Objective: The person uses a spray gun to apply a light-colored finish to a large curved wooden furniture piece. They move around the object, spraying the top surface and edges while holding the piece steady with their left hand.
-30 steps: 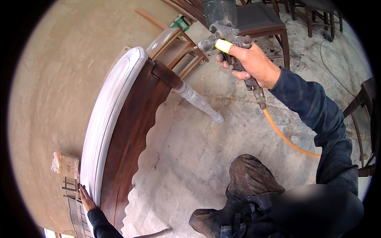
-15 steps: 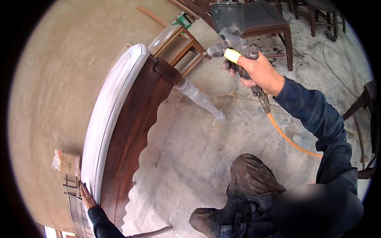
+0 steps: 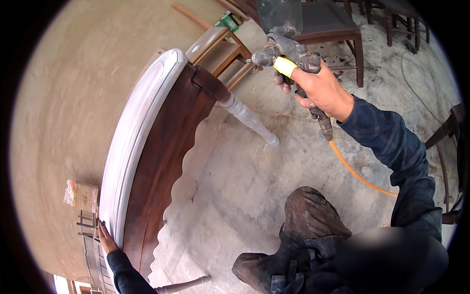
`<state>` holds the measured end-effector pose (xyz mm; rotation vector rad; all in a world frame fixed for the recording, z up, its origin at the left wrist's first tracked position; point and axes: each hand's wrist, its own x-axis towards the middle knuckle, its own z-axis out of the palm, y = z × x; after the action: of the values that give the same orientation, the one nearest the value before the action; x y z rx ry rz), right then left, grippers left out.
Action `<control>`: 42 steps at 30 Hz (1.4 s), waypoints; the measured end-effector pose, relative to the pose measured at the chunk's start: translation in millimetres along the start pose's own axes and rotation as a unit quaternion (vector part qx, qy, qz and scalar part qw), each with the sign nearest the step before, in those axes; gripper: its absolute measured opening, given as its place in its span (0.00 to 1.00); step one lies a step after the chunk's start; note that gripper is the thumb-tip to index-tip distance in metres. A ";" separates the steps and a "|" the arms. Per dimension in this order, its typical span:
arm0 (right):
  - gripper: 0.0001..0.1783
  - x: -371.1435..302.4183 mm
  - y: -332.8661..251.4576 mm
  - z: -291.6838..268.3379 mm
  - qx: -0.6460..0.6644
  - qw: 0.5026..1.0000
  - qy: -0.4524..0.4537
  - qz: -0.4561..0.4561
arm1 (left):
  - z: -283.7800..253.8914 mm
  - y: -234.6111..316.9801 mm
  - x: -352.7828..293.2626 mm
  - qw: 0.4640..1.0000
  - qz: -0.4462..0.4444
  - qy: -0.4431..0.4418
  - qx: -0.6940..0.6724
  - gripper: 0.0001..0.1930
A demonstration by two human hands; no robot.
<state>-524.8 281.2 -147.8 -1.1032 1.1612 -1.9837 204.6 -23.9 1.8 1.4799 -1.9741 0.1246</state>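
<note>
A dark brown, scallop-edged table (image 3: 156, 171) with whitish top spans left of the frame's centre, the left hand (image 3: 108, 238) flat against its lower-left edge, while at upper centre-right the right hand (image 3: 324, 91) clasps a grimy grey spray gun (image 3: 293, 47).

The tabletop (image 3: 125, 137) has a pale, smooth, whitish coat with a soft sheen; its apron (image 3: 164, 152) is dark brown wood, grain showing, faintly satiny. The turned leg (image 3: 249, 120) looks matt and chalky. The spray gun (image 3: 291, 46) is dull, smudged metal, its hose (image 3: 357, 175) smooth and orange. The sleeve (image 3: 387, 130) is dark woven cloth; the concrete floor (image 3: 230, 176) is matt and stained.
</note>
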 end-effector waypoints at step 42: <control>0.10 -99.3 -12.6 142.5 0.011 0.992 -0.128 -0.017 | 16.9 38.0 -11.4 0.998 0.025 0.023 0.060 0.31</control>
<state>-353.3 307.8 -132.9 -1.3291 0.9902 -1.8096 165.1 -8.5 -6.2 1.4883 -1.9972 0.3024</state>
